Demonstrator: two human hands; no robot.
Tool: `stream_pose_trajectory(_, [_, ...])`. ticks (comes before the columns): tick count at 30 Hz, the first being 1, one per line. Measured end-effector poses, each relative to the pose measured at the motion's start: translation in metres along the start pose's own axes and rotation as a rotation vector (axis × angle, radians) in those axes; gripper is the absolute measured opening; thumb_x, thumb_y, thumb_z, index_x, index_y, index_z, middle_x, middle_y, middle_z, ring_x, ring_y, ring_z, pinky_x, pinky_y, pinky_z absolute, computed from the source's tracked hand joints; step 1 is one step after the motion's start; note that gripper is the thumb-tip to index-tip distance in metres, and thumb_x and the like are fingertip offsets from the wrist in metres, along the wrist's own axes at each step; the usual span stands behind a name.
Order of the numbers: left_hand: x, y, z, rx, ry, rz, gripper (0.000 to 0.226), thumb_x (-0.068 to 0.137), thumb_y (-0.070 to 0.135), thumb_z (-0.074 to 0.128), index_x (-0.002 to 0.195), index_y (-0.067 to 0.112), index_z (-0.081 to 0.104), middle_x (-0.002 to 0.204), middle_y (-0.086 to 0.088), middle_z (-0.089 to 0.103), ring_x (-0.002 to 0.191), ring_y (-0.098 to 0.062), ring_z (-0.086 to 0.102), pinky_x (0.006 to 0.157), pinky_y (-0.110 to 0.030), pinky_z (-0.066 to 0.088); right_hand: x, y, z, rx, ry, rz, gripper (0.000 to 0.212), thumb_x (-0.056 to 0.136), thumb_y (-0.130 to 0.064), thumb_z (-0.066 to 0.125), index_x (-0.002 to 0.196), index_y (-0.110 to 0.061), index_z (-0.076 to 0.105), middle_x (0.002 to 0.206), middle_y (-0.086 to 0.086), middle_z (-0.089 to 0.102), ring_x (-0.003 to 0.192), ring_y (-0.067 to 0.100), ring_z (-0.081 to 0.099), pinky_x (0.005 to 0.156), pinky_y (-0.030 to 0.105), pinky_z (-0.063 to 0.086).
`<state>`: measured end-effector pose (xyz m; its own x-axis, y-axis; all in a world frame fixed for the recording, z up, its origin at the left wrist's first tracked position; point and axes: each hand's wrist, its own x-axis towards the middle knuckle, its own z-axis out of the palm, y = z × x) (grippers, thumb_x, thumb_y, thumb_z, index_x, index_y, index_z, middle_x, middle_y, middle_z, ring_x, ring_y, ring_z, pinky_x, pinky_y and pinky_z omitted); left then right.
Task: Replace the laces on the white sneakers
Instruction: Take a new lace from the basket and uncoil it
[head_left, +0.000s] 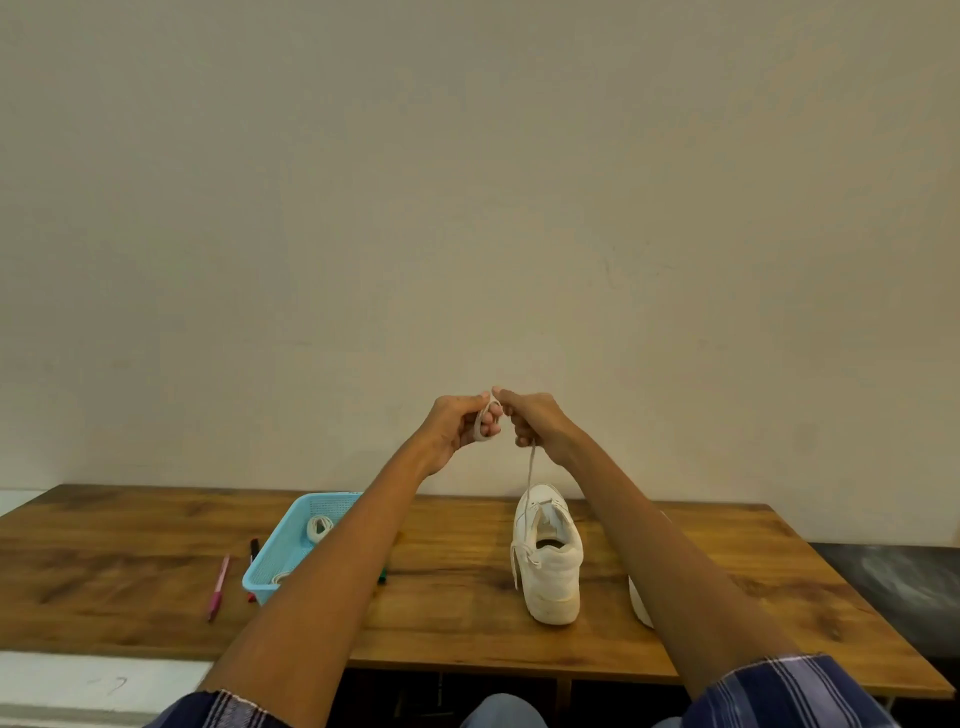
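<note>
High above the middle of the tabletop (467, 639), both hands were held up close together, almost touching. The left hand (460, 423) had its fingers curled round a small coil of the old lace (530, 470), with loops wound over its fingers. The right hand (530, 418) pinched the same lace just beside it. From there the lace ran down, pulled quite straight, to the front eyelets of the white sneaker (550, 558).

That sneaker stood flat on its sole near the middle of the tabletop, a bit toward the right edge. Its long side ran from the near edge to the far edge. The heel pointed at the person and the toe pointed at the wall. A loose lace end hung down its left side. A second white shoe (640, 603) stood closer to the right edge, mostly hidden behind the right arm.

The job looked like pulling the old lace out and winding it up. To do it well, I think the pull should go straight up and stay gentle, so the sneaker does not tip. Winding neat loops would stop tangles.

Near the left side sat a blue basket (283, 553) with rolled laces (318, 527) inside.
</note>
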<state>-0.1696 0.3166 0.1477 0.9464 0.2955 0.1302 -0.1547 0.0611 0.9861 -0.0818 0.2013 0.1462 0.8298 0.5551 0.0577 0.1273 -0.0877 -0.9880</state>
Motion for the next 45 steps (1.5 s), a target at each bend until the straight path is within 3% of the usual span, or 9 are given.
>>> stream_pose_trajectory(7, [0.009, 0.034, 0.011, -0.276, 0.203, 0.126, 0.025, 0.096, 0.013, 0.051, 0.078, -0.001, 0.064, 0.052, 0.000, 0.063, 0.049, -0.010, 0.063, 0.057, -0.018, 0.056, 0.005, 0.073, 0.002, -0.003, -0.040, 0.271, 0.035, 0.098, -0.035, 0.046, 0.074, -0.011, 0.052, 0.052, -0.003, 0.036, 0.043, 0.009, 0.031, 0.041, 0.021, 0.032])
stream_pose_trajectory(12, [0.013, 0.048, 0.005, -0.289, 0.273, 0.192, 0.025, 0.096, 0.013, 0.053, 0.078, -0.001, 0.065, 0.052, 0.000, 0.064, 0.049, -0.011, 0.064, 0.057, -0.018, 0.056, 0.009, 0.104, -0.001, -0.408, -0.058, 0.362, 0.046, 0.100, -0.036, 0.037, 0.070, -0.007, 0.056, 0.060, 0.003, 0.044, 0.047, 0.011, 0.034, 0.047, 0.024, 0.033])
stream_pose_trajectory(17, [0.017, 0.043, -0.004, -0.191, 0.284, 0.176, 0.025, 0.094, 0.011, 0.055, 0.074, 0.000, 0.065, 0.055, -0.002, 0.067, 0.049, -0.012, 0.065, 0.058, -0.019, 0.057, 0.017, 0.075, 0.010, -0.403, 0.149, -0.091, 0.020, 0.095, -0.017, 0.049, 0.102, -0.004, 0.062, 0.097, 0.005, 0.063, 0.090, 0.020, 0.059, 0.078, 0.026, 0.044])
stream_pose_trajectory(21, [0.017, 0.033, -0.004, -0.094, 0.262, 0.137, 0.024, 0.094, 0.013, 0.056, 0.076, 0.000, 0.067, 0.058, -0.004, 0.067, 0.051, -0.012, 0.066, 0.057, -0.018, 0.056, 0.010, 0.014, 0.023, -0.044, 0.004, -0.284, 0.031, 0.090, -0.004, 0.052, 0.120, -0.010, 0.056, 0.101, 0.000, 0.062, 0.091, 0.010, 0.057, 0.073, 0.019, 0.044])
stream_pose_trajectory(25, [0.016, 0.025, -0.005, -0.112, 0.255, 0.124, 0.022, 0.093, 0.013, 0.057, 0.078, 0.000, 0.068, 0.060, -0.005, 0.069, 0.054, -0.013, 0.068, 0.057, -0.020, 0.056, 0.007, -0.013, 0.027, -0.060, -0.163, -0.344, 0.038, 0.083, 0.012, 0.046, 0.111, -0.008, 0.061, 0.090, 0.004, 0.061, 0.084, 0.012, 0.056, 0.078, 0.027, 0.046])
stream_pose_trajectory(29, [0.016, 0.024, -0.007, -0.160, 0.253, 0.126, 0.022, 0.093, 0.014, 0.056, 0.079, 0.000, 0.067, 0.060, -0.005, 0.069, 0.056, -0.013, 0.068, 0.057, -0.021, 0.055, 0.006, 0.003, 0.027, -0.121, -0.282, -0.270, 0.011, 0.094, -0.009, 0.053, 0.097, -0.011, 0.063, 0.083, 0.002, 0.064, 0.080, 0.014, 0.063, 0.085, 0.033, 0.048])
stream_pose_trajectory(32, [0.019, 0.022, -0.009, -0.121, 0.287, 0.170, 0.020, 0.094, 0.011, 0.055, 0.084, -0.002, 0.067, 0.069, -0.008, 0.070, 0.064, -0.018, 0.070, 0.065, -0.021, 0.057, 0.000, 0.011, 0.033, -0.109, -0.312, -0.234, 0.025, 0.100, -0.021, 0.045, 0.088, -0.012, 0.064, 0.066, -0.001, 0.050, 0.061, 0.011, 0.052, 0.071, 0.026, 0.048])
stream_pose_trajectory(39, [0.018, -0.001, -0.029, 0.494, 0.272, 0.260, 0.027, 0.093, 0.008, 0.054, 0.073, 0.001, 0.071, 0.062, -0.011, 0.064, 0.057, -0.013, 0.057, 0.066, -0.026, 0.052, -0.007, 0.003, 0.033, -0.030, -0.238, -0.211, 0.038, 0.101, -0.020, 0.040, 0.067, -0.012, 0.055, 0.050, -0.006, 0.034, 0.048, 0.009, 0.029, 0.051, 0.022, 0.032])
stream_pose_trajectory(45, [0.017, -0.006, -0.025, 0.436, 0.169, 0.219, 0.026, 0.095, 0.009, 0.052, 0.080, -0.003, 0.071, 0.068, -0.011, 0.065, 0.060, -0.009, 0.064, 0.071, -0.024, 0.054, -0.007, -0.006, 0.027, 0.054, -0.137, -0.161, 0.038, 0.098, -0.016, 0.044, 0.062, -0.010, 0.054, 0.044, -0.008, 0.037, 0.041, 0.007, 0.029, 0.046, 0.021, 0.025])
